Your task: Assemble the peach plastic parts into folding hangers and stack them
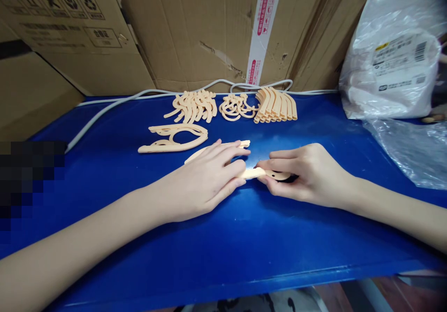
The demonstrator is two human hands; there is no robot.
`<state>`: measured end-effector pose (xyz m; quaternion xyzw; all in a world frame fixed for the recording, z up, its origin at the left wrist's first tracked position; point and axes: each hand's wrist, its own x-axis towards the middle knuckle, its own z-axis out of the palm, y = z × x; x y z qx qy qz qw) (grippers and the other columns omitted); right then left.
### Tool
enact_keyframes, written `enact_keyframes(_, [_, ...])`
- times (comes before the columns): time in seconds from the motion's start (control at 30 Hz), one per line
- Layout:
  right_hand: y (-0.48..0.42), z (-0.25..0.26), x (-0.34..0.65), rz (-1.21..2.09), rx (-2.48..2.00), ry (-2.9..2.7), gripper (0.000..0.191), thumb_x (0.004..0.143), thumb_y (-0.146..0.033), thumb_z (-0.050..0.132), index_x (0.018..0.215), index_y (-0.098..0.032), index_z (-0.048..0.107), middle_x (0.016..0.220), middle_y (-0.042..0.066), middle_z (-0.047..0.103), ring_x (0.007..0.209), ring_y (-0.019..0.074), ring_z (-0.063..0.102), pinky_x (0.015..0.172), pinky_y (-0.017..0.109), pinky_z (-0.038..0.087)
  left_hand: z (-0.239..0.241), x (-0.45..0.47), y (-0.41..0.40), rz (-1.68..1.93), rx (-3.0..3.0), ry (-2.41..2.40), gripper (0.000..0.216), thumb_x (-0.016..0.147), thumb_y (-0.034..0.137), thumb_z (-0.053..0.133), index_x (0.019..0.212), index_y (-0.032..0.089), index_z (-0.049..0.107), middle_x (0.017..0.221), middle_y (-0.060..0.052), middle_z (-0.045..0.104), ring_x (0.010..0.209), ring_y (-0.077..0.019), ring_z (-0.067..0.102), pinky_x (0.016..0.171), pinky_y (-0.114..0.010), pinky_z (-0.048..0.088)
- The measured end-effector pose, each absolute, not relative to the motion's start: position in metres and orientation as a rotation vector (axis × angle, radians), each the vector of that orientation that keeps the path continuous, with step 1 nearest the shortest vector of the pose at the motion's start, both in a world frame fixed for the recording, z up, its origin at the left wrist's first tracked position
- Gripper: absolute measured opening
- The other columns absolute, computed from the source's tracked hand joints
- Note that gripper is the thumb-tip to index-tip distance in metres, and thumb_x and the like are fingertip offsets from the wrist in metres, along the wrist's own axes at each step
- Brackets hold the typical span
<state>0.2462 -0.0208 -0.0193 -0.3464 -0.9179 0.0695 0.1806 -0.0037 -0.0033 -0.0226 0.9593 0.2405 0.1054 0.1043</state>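
My left hand (216, 177) is closed over a beige plastic folding hanger (253, 173), which lies low over the blue table; its far arm (244, 144) shows beyond my fingers and its middle is hidden. My right hand (309, 174) pinches the right end of the near arm between thumb and fingers. A small curved beige piece with a dark hole (278, 175) sticks out there, partly under the right fingers. Whether it is joined to the arm I cannot tell. Left of my hands lies another folded hanger (164, 148), formed of two arms and a curved hook.
Along the back of the blue table (240, 242) lie piles of curved arms (193, 106), hooks (230, 109) and hollow arms in rows (275, 105). Behind them run a white cable (150, 91) and cardboard boxes (195, 28). Plastic bags (387, 88) stand at right.
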Motion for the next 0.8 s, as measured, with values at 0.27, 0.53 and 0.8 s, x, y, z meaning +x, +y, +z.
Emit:
enact_keyframes(0.27, [-0.018, -0.015, 0.248, 0.147, -0.925, -2.622, 0.024, 0.096, -0.029, 0.052, 0.085, -0.019, 0.071, 0.063, -0.003, 0.056, 0.050, 0.0082, 0.043, 0.052, 0.026, 0.026, -0.018, -0.004, -0.004, 0.323, 2.744, 0.709, 0.024, 0.106, 0.033, 0.037, 0.104, 0.021, 0.056, 0.147, -0.012, 0.052, 0.148, -0.0246, 0.035, 0.123, -0.054, 0.025])
enact_keyframes(0.53, [-0.014, 0.002, 0.258, 0.401, -0.898, -2.752, 0.017, 0.092, -0.035, 0.059, 0.088, -0.019, 0.063, 0.063, -0.004, 0.057, 0.055, 0.0104, 0.050, 0.056, 0.023, 0.033, -0.014, -0.012, 0.002, 0.455, 2.505, 0.825, 0.026, 0.102, 0.031, 0.042, 0.123, 0.022, 0.053, 0.153, -0.011, 0.047, 0.148, -0.0253, 0.036, 0.118, -0.047, 0.036])
enact_keyframes(0.8, [-0.011, 0.007, 0.262, 0.536, -0.763, -2.764, 0.004, 0.087, -0.020, 0.061, 0.089, -0.020, 0.065, 0.077, -0.002, 0.065, 0.070, 0.0128, 0.054, 0.072, 0.028, 0.039, -0.019, -0.014, 0.010, 0.555, 2.395, 0.818, 0.034, 0.094, 0.022, 0.052, 0.128, 0.022, 0.050, 0.146, -0.009, 0.053, 0.142, -0.0238, 0.045, 0.114, -0.042, 0.045])
